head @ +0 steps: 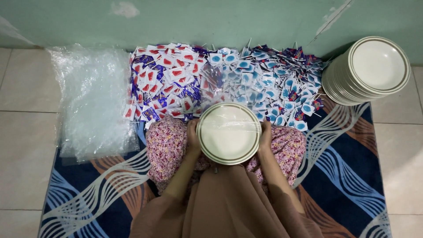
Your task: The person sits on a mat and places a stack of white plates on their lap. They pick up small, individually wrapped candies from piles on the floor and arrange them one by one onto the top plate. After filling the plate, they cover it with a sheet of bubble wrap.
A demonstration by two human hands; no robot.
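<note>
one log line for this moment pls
left hand + right hand: grip plate rim, plastic over it | plate stack right | bag pile left

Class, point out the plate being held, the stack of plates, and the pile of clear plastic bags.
plate (228,134), head view, centre of its face
stack of plates (378,64), head view, top plate's centre
plastic bags (94,101), head view, middle of pile

A pale tiled floor (26,145) meets a green wall. A dark blue mat (348,176) with wavy white and orange bands covers its middle. On the mat's right corner stands a stack of white plates (368,70). Along the wall lies a heap of small red and blue packets (220,81), possibly on sticks. Clear plastic bags (92,101) lie left, on the tiles
</note>
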